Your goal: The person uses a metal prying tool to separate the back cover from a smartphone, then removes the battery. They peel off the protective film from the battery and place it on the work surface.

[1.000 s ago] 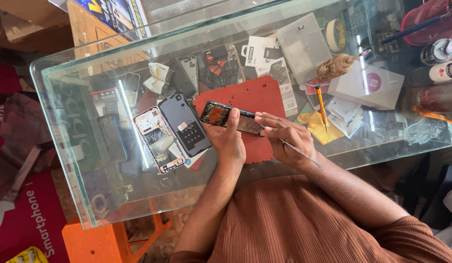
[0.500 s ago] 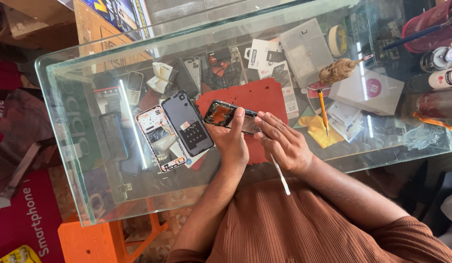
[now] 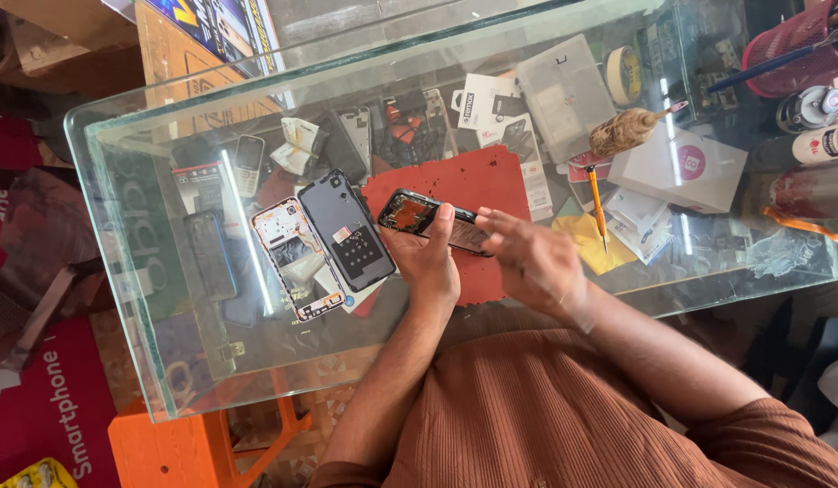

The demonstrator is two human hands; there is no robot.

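Left hand [image 3: 430, 262] clamped round an opened phone body [image 3: 428, 217], thumb over its edge. Long axis running rightward from that grip, toward the right hand [image 3: 527, 262], fingers loosely spread, resting on the far end, holding nothing visible. Beyond the grip: red mat [image 3: 473, 185]; left of it, black back cover [image 3: 346, 230].

Open glass [image 3: 283, 361] lies near-left of the hands; two opened phones [image 3: 324, 244] crowd the left, screwdriver [image 3: 597, 206] and white box [image 3: 676, 167] the right.
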